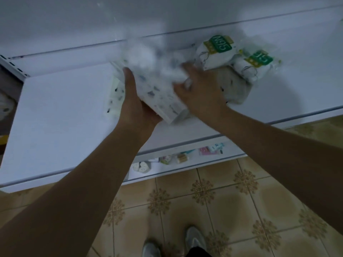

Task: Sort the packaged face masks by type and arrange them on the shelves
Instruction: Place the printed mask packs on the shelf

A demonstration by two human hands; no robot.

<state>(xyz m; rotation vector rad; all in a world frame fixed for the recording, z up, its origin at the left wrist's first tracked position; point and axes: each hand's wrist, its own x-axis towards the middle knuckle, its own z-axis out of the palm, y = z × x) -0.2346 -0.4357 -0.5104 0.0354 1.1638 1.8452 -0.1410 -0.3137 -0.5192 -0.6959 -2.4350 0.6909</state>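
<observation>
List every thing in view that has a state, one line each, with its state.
left hand: grips the patterned mask pack from the left side.
right hand: on the pack's right side, blurred; grip unclear.
patterned mask pack: held above the shelf, tilted, far end blurred.
N95 packs: two, lying on the shelf, sealed.
grey pack: lying on the shelf beside the right hand.
shelf: white, bears the packs.

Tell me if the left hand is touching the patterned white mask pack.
Touching. The head view shows the left hand cupped under and along the near end of the patterned white mask pack, thumb against its side.
</observation>
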